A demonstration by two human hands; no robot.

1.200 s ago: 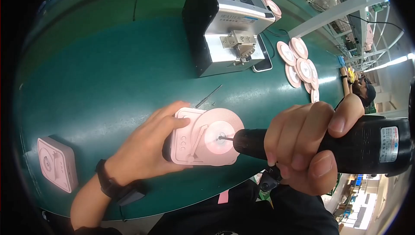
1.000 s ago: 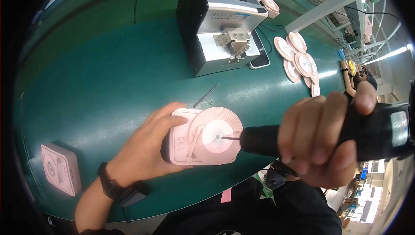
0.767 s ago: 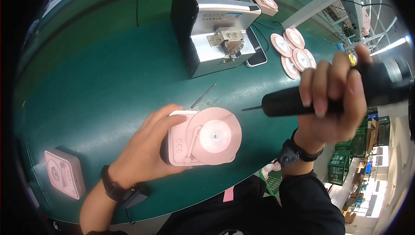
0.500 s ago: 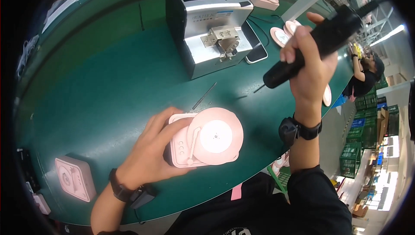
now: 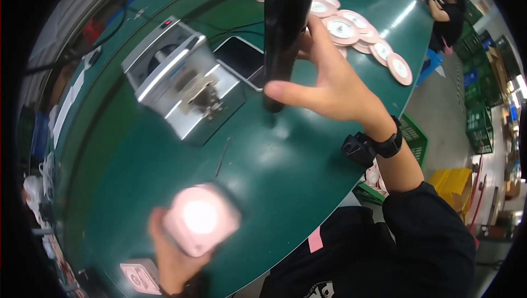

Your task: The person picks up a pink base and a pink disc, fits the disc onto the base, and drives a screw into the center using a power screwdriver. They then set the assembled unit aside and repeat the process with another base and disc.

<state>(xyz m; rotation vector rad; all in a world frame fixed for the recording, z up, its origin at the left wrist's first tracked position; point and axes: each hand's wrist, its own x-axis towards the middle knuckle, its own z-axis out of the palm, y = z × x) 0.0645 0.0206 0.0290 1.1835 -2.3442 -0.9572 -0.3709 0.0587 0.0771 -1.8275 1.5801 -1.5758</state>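
My left hand grips a small pink turntable-shaped device by its side, above the near left part of the green table; both are blurred by motion. Its round platter has a bright white centre and faces up. In my right hand is a black electric screwdriver, held nearly upright with the thumb and fingers around its body. The screwdriver's lower end is over the table, well apart from the device, and its bit cannot be made out.
A silver screw feeder machine stands at the far left, a phone beside it. A thin metal rod lies nearer. Several pink discs are spread at the far right. Another pink device is near left. A co-worker sits beyond.
The view has swung to the right. My left hand has carried the device off to the left, away from the middle. My right hand has turned the screwdriver from slanted to nearly upright.
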